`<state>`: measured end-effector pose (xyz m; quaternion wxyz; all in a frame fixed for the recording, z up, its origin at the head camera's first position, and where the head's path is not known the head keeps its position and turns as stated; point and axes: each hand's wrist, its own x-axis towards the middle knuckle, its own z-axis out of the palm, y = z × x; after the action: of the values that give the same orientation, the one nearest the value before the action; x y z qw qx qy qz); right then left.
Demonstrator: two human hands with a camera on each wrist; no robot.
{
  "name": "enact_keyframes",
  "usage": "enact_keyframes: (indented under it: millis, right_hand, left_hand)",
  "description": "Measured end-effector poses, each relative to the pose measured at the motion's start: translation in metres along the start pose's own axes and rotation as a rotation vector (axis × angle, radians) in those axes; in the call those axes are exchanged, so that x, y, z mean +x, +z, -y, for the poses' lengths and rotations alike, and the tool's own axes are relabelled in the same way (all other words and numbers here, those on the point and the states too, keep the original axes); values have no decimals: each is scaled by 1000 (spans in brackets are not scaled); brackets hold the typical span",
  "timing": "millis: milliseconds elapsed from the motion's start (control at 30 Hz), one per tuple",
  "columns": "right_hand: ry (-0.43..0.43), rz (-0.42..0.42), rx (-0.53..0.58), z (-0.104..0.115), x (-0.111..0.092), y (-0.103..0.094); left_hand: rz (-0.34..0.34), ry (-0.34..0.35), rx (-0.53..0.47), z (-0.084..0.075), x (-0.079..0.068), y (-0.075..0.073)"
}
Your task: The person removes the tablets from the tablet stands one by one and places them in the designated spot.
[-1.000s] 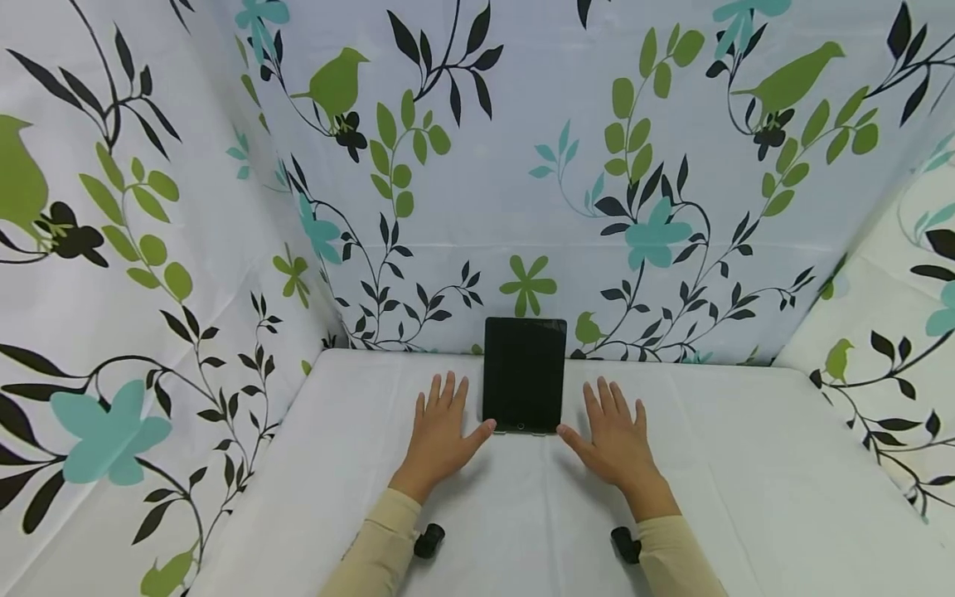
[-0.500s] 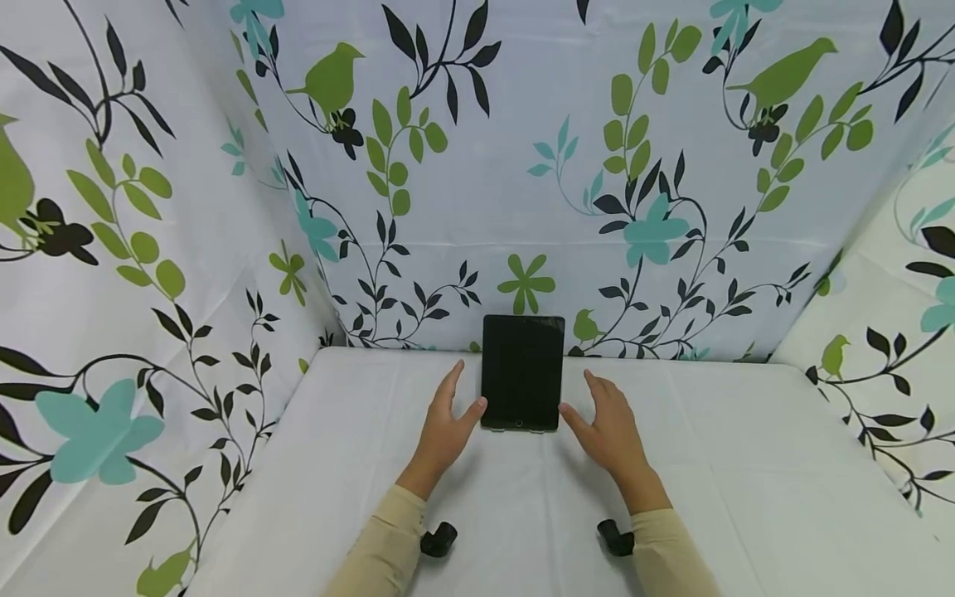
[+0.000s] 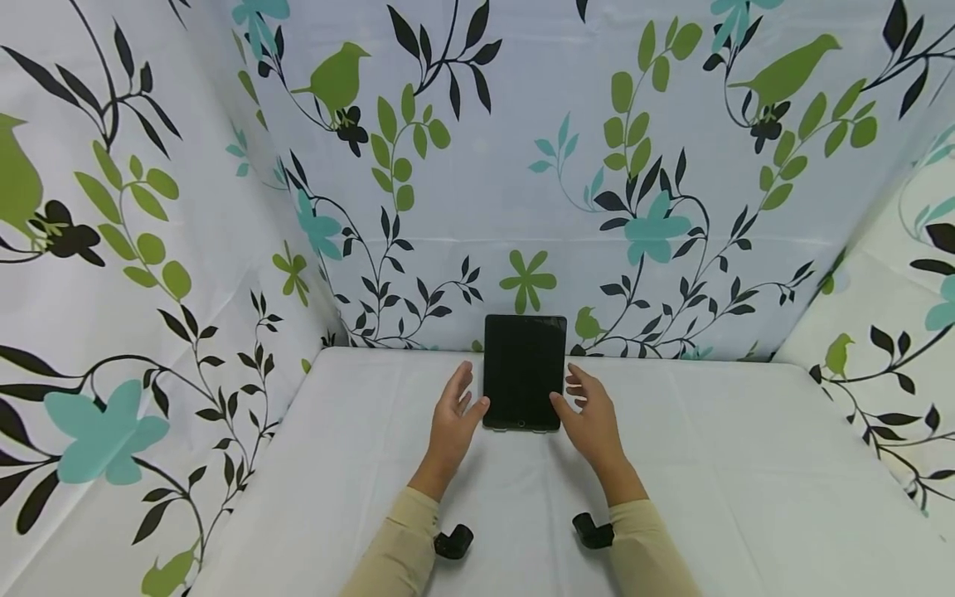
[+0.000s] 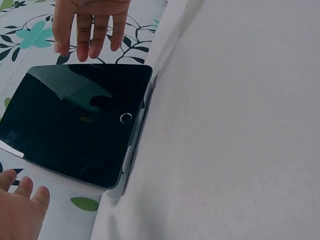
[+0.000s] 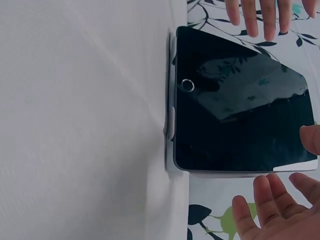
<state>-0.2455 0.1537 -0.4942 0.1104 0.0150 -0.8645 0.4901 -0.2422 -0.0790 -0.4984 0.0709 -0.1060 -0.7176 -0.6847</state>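
Observation:
A black tablet point(image 3: 525, 373) with a round home button leans upright on a grey stand point(image 4: 119, 187), whose lips hold its lower edge. My left hand point(image 3: 452, 421) is beside the tablet's left edge, fingers loosely bent and thumb near the lower left corner. On the other side is my right hand point(image 3: 589, 419), its thumb overlapping the screen's right part in the head view. In the right wrist view the right fingers point(image 5: 266, 200) sit just off the tablet's side edge, spread and slightly bent. Neither hand grips the tablet.
A white cloth covers the table point(image 3: 746, 464). Behind the tablet and at both sides hangs a curtain point(image 3: 462, 191) printed with birds, leaves and flowers. Small black wrist cameras point(image 3: 453, 542) project inward from the beige sleeves point(image 3: 399, 543).
Both hands have turned from flat, palms down, to palms facing inward. They have moved closer to the tablet's sides, and the right thumb now overlaps the screen. The tablet stays put.

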Motion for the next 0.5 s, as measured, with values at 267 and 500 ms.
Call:
enact_keyframes:
  millis: [267,500]
  right_hand:
    - [53,-25,99,-6,0,11]
    - [132,-86,177,-11,2,16]
  left_hand:
    - [21,-28,-48,9,-1,7]
    - [17,-23,6,20,-1,12]
